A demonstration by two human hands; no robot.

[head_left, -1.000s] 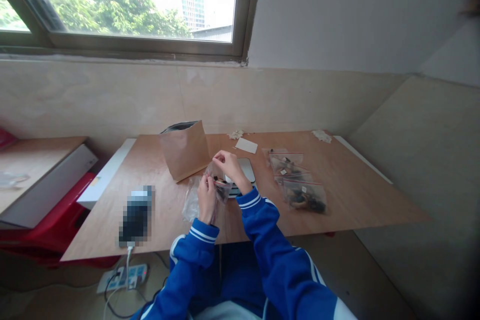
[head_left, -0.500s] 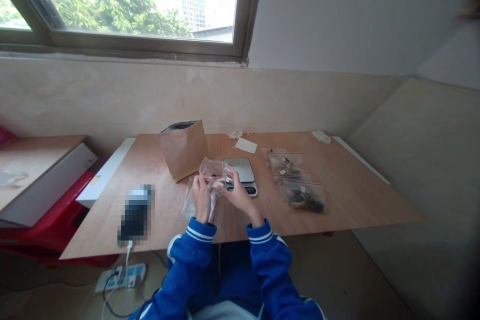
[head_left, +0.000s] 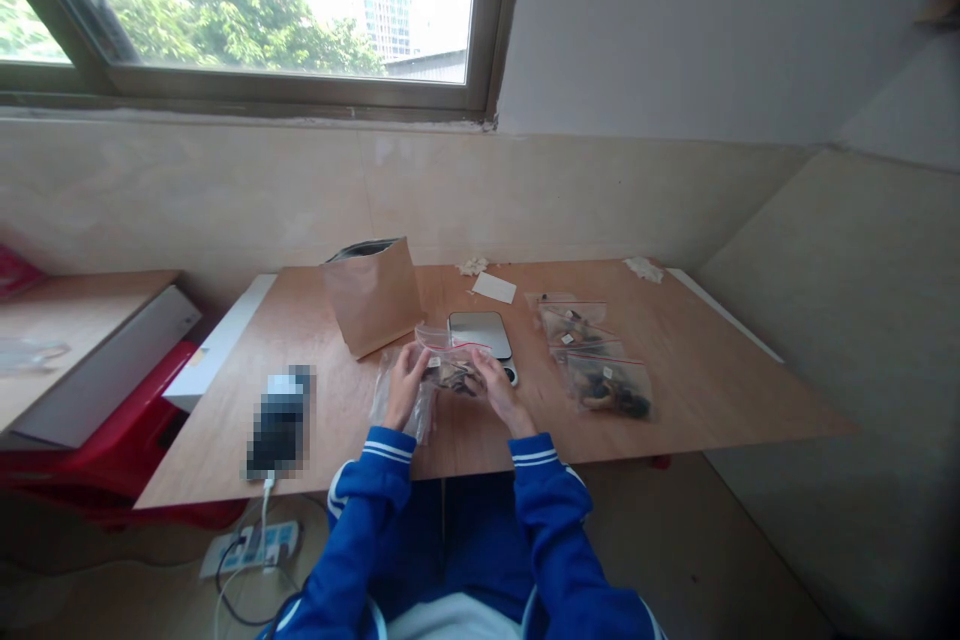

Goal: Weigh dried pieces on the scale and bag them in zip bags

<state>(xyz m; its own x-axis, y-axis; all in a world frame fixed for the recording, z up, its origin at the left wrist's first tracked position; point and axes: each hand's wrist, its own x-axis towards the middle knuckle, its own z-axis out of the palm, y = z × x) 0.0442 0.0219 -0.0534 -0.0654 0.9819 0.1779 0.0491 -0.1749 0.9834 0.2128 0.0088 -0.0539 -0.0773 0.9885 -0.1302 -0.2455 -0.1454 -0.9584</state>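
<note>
Between my two hands is a clear zip bag [head_left: 456,376] with a red seal line and dark and pale dried pieces inside. My left hand [head_left: 406,382] is closed on its left side, and my right hand [head_left: 498,390] grips its right side. The bag hangs just in front of a small kitchen scale [head_left: 480,332] with a silver top, hiding part of the scale's front. Some loose clear plastic bags [head_left: 380,396] lie under and beside my left hand.
An open brown paper pouch [head_left: 373,300] stands at the back left. Several filled zip bags [head_left: 609,386] lie on the right. A white card [head_left: 494,288] and pale scraps [head_left: 472,266] are near the wall. A blurred phone-like item [head_left: 279,425] with a white cable lies left.
My hands have moved apart to opposite sides of the zip bag. It now stretches level between them, its contents spread along the bottom, where before it was tilted up with my hands close together.
</note>
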